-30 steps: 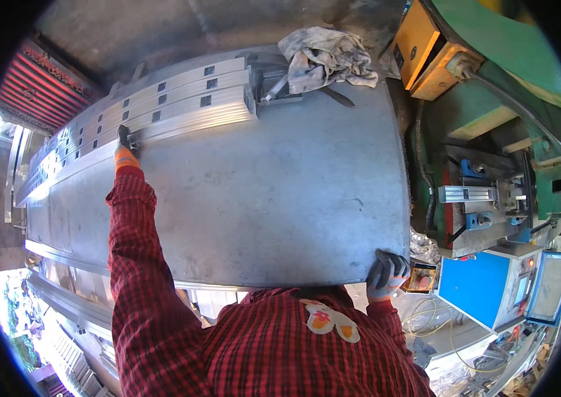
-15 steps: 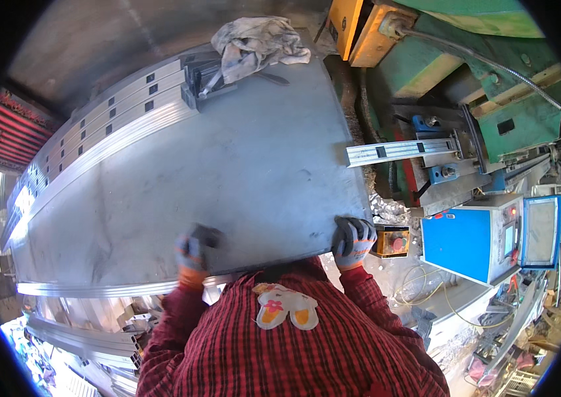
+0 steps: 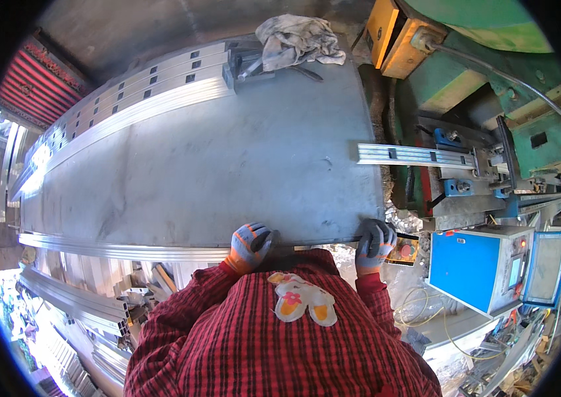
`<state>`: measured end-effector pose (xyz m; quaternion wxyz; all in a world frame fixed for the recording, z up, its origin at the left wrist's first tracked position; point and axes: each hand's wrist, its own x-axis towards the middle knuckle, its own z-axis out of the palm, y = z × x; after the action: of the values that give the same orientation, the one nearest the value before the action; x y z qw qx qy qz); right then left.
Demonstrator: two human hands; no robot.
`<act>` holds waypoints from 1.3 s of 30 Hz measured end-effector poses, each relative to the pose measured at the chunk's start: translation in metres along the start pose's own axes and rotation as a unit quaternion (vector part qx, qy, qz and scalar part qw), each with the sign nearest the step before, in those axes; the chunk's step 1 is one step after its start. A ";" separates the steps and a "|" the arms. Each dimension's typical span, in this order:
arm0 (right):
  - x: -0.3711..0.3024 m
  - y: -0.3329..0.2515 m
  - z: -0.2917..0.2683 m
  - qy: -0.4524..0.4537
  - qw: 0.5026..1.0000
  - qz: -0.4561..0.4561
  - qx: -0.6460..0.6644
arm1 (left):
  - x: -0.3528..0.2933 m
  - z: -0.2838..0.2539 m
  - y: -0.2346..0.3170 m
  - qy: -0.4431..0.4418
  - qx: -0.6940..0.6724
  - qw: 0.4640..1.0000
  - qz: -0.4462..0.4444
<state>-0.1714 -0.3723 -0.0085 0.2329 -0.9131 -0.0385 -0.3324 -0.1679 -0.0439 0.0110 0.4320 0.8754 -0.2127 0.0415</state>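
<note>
At the near edge of the desk [image 3: 227,172], resting on a large flat sheet of grey metal, sit both gloved hands: left hand [image 3: 252,243] with fingers curled over the rim beside the chest, right hand [image 3: 374,239] closed around the sheet's near right corner. Each grip pressed onto the sheet edge, pinching it rather than spread. Looks like the stage of squaring or drawing the sheet toward the body; next move likely calls for an even pull from both hands, kept level so the edge does not slip through the gloves. Along the far left side lie long aluminium profiles [image 3: 135,86] with punched slots, and at the far end a crumpled rag [image 3: 297,38]. To the right, one slotted profile [image 3: 413,155] reaching into a green punching machine [image 3: 518,126], with a blue control box [image 3: 475,264] nearer. Below the desk on the left, more stacked profiles [image 3: 75,298].
</note>
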 end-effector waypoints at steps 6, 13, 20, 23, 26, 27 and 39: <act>0.000 0.002 0.001 -0.011 1.000 0.024 -0.006 | 0.004 0.005 0.006 0.031 0.000 0.999 -0.011; -0.012 0.018 0.008 -0.034 0.999 0.007 -0.015 | 0.009 0.004 0.013 -0.005 0.079 0.995 -0.056; -0.010 0.009 0.008 -0.027 1.000 -0.006 -0.009 | 0.012 0.002 0.019 0.021 0.025 0.998 -0.050; -0.013 0.016 0.009 -0.031 0.999 0.007 -0.006 | 0.010 0.007 0.012 0.011 0.030 0.998 -0.049; -0.013 0.015 0.010 -0.029 0.999 0.012 -0.005 | 0.008 0.010 0.007 -0.007 0.032 0.998 -0.059; -0.013 0.013 0.009 -0.027 0.999 0.013 -0.012 | 0.008 0.011 0.006 -0.010 0.033 0.998 -0.061; -0.009 0.010 0.011 -0.020 1.000 -0.005 -0.022 | 0.013 0.000 0.015 -0.010 0.024 0.998 -0.049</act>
<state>-0.1700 -0.3760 -0.0254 0.2104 -0.9242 -0.0404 -0.3162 -0.1626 -0.0559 0.0257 0.4102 0.8953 -0.1730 0.0167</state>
